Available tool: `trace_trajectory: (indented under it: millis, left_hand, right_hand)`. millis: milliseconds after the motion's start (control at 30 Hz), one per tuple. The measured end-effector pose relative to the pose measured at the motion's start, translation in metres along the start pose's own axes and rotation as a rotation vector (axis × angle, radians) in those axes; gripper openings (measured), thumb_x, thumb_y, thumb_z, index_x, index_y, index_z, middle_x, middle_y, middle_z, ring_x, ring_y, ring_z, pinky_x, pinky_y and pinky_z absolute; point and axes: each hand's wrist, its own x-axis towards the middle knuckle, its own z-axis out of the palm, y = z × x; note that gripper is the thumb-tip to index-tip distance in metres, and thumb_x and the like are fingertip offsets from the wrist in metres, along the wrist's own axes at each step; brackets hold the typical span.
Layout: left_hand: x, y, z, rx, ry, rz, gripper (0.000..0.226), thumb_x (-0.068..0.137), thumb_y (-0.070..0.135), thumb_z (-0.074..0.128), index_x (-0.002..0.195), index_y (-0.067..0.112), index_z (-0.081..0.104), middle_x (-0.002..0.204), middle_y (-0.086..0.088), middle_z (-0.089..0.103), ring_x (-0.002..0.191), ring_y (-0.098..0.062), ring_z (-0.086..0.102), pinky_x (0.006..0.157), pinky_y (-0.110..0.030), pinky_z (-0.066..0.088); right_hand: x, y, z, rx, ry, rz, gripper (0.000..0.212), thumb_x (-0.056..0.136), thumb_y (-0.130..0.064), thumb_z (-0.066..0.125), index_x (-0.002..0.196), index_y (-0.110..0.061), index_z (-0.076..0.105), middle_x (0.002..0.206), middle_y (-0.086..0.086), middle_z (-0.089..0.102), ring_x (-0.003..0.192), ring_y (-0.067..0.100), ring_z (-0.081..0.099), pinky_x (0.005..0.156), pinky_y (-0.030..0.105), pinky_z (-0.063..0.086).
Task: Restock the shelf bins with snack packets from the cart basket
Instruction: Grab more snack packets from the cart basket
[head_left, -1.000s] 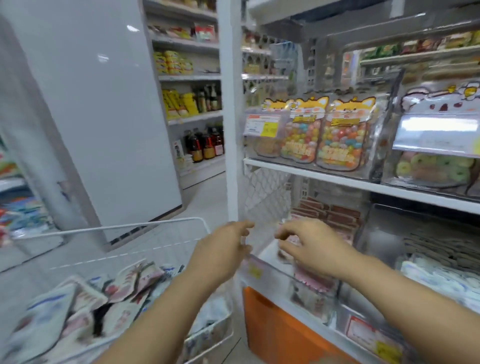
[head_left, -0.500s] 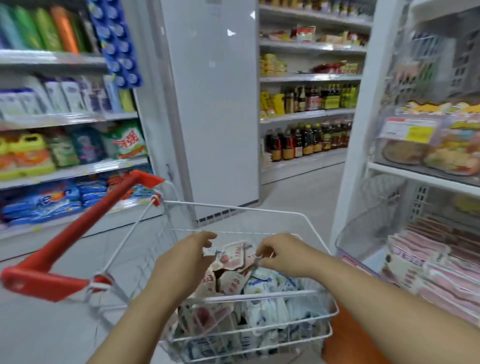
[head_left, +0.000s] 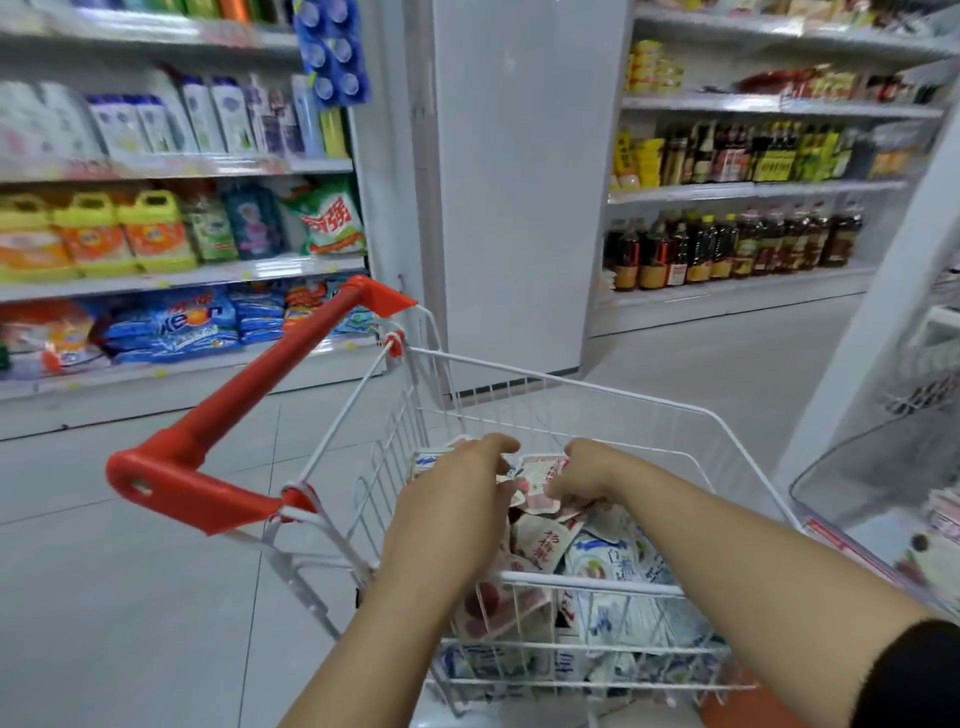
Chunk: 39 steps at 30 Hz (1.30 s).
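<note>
Now, leaning over the white wire cart basket (head_left: 587, 582), both hands down on the heap of snack packets (head_left: 618, 564) filling it. Pinching the top edge of a pink-and-white packet (head_left: 543, 486) with the curled fingers of the right hand (head_left: 587, 467), apparently to peel it off the pile. Reaching in from the other side with the left hand (head_left: 457, 493), curled downward against the same cluster; cannot tell whether gripping a packet or merely steadying the heap, with the fingertips hidden behind the knuckles. Probably working as a pair like this to gather several thin, slippery sachets at once rather than one per trip.

Standing close against the basket's near rim, with the red cart handle (head_left: 249, 415) off to the left. Seemingly parked side-on to keep the load within reach of the shelving. Just to the right, at the frame's edge, a clear shelf bin (head_left: 857, 467) holding what look like a few blurred packets (head_left: 943, 514); seems far from full.

Judging by that, somewhere mid-restock: plenty left in the basket, nothing yet lifted clear of it. Next, likely a lift and a swing rightwards to the bin; worth a firm pinch against slipping back or snagging on the wire. Beyond the cart, aisle shelves of detergent bags (head_left: 171, 327) and dark sauce bottles (head_left: 727, 244), no part of the job.
</note>
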Motion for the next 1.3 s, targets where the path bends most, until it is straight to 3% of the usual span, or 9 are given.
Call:
trace_trajectory:
  millis: [100,200,367,467,600,800,967,1200,1300]
  left_hand:
    - [0.0,0.0,0.0,-0.001,0.012,-0.004,0.038,0.1,0.034,0.051,0.137,0.041,0.045,0.127,0.017,0.061,0.108,-0.009,0.062,0.09,-0.038,0.053]
    - [0.0,-0.002,0.001,-0.011,0.013,0.008,0.036,0.1,0.033,0.051,0.134,0.042,0.047,0.124,0.018,0.062,0.106,-0.007,0.062,0.089,-0.036,0.053]
    - [0.004,0.004,-0.001,-0.139,0.022,0.035,0.035,0.096,0.041,0.056,0.13,0.044,0.05,0.116,0.023,0.063,0.097,0.003,0.062,0.086,-0.035,0.055]
    - [0.012,0.027,0.006,-0.435,0.036,0.037,0.047,0.093,0.042,0.062,0.138,0.035,0.049,0.118,0.017,0.063,0.099,0.0,0.063,0.088,-0.035,0.055]
    - [0.019,0.08,0.023,-0.857,-0.181,0.024,0.06,0.089,0.041,0.068,0.143,0.03,0.045,0.122,0.012,0.064,0.099,-0.001,0.067,0.075,-0.028,0.057]
    - [0.027,0.143,0.054,-1.068,-0.381,0.122,0.032,0.082,0.033,0.072,0.114,0.028,0.069,0.112,-0.006,0.072,0.109,-0.027,0.067,0.102,-0.057,0.047]
    - [0.031,0.194,0.087,-0.991,-0.456,0.268,0.025,0.09,0.008,0.069,0.114,0.014,0.068,0.108,-0.005,0.075,0.102,-0.025,0.07,0.092,-0.042,0.056]
    - [0.057,0.251,0.138,-0.771,-0.488,0.26,0.027,0.084,0.009,0.075,0.109,0.014,0.066,0.1,-0.004,0.074,0.088,-0.019,0.073,0.081,-0.039,0.061]
    - [0.067,0.271,0.16,-0.644,-0.581,0.255,0.026,0.085,0.002,0.072,0.108,0.01,0.062,0.097,-0.005,0.073,0.076,-0.013,0.07,0.062,-0.018,0.057]
  right_hand:
    - [0.002,0.0,0.003,-0.028,0.033,-0.028,0.052,0.086,-0.01,0.07,0.133,0.003,0.049,0.114,0.019,0.066,0.101,0.033,0.068,0.085,0.039,0.057]
    - [-0.017,0.006,-0.015,0.055,0.124,-0.133,0.067,0.083,-0.008,0.072,0.142,-0.015,0.043,0.127,0.012,0.06,0.108,0.027,0.061,0.082,0.033,0.05]
    - [-0.078,0.036,-0.053,0.103,0.342,-0.535,0.066,0.09,-0.006,0.063,0.146,-0.03,0.037,0.078,0.003,0.064,0.075,0.021,0.062,0.078,0.039,0.051]
    - [-0.12,0.056,-0.072,0.2,0.414,-0.672,0.07,0.092,-0.005,0.063,0.146,-0.038,0.034,0.071,-0.005,0.058,0.069,0.015,0.058,0.076,0.032,0.049]
    - [-0.168,0.084,-0.088,0.174,0.427,-0.746,0.078,0.094,-0.008,0.064,0.147,-0.049,0.024,0.076,-0.005,0.06,0.074,0.013,0.06,0.075,0.027,0.049]
    - [-0.21,0.144,-0.117,0.087,0.534,-0.655,0.085,0.095,-0.013,0.063,0.145,-0.052,0.007,0.076,-0.022,0.06,0.075,0.004,0.061,0.074,0.013,0.043]
    - [-0.223,0.194,-0.132,0.013,0.566,-0.507,0.07,0.091,-0.023,0.069,0.136,-0.059,0.028,0.08,-0.02,0.066,0.075,0.004,0.064,0.07,0.026,0.049]
    - [-0.215,0.291,-0.165,-0.238,0.759,-0.099,0.04,0.083,-0.036,0.072,0.123,-0.038,0.062,0.091,-0.023,0.069,0.097,0.01,0.066,0.088,0.032,0.05]
    - [-0.207,0.314,-0.162,-0.428,0.636,0.076,0.04,0.083,-0.044,0.062,0.123,-0.04,0.061,0.116,-0.013,0.069,0.114,0.016,0.062,0.1,0.033,0.042]
